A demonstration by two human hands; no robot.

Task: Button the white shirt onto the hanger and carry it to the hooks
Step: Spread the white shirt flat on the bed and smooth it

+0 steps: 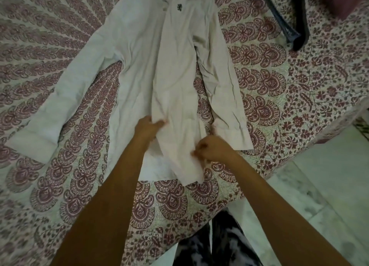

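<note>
The white shirt lies spread front-up on a patterned bedspread, collar far from me, with a small dark emblem on its chest. Its left sleeve stretches out to the left and its right sleeve lies along the body. My left hand pinches the front placket near the lower part of the shirt. Just to the right and nearer the hem, my right hand is closed on the edge of the front panel. No hanger is clearly visible; the collar area is cut off at the top edge.
The bedspread has a maroon paisley print. A dark strap or garment lies at the top right of the bed. The bed's edge runs diagonally at right, with pale marble floor beyond. My patterned trousers show at the bottom.
</note>
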